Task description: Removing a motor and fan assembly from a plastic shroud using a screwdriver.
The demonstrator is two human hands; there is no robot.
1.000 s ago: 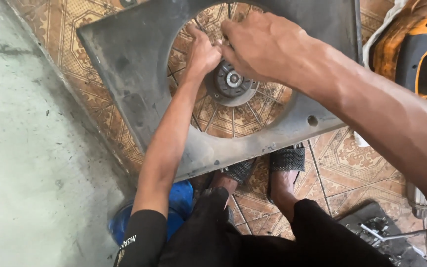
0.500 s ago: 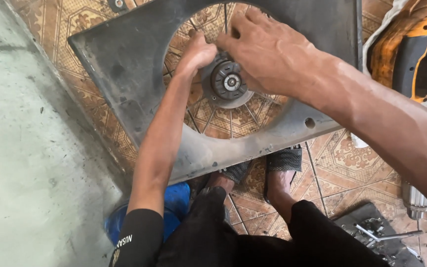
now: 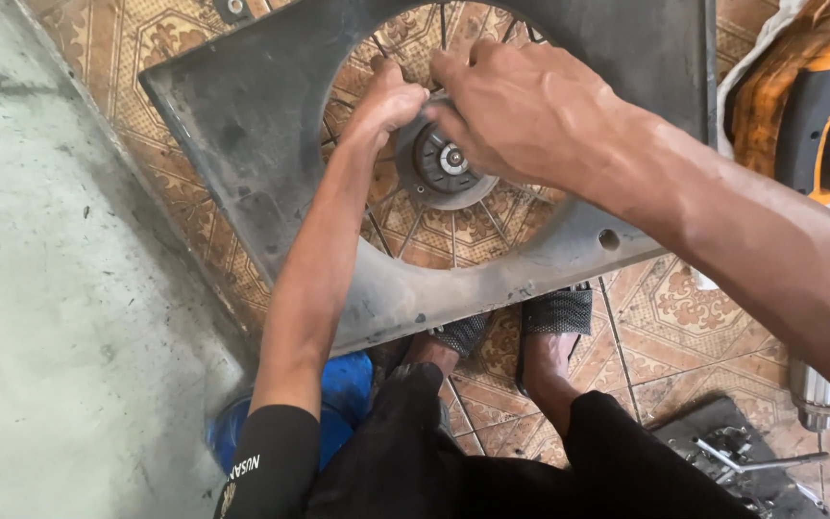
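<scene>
My left hand (image 3: 391, 96) and right hand (image 3: 521, 106) both pinch their fingers on the round grey hub (image 3: 444, 163) inside the big grey frame (image 3: 261, 125), near the orange tool (image 3: 799, 96).

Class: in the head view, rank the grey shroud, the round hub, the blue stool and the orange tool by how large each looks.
1. Grey shroud.
2. Orange tool and blue stool: both partly hidden, too close to rank.
3. Round hub.
</scene>
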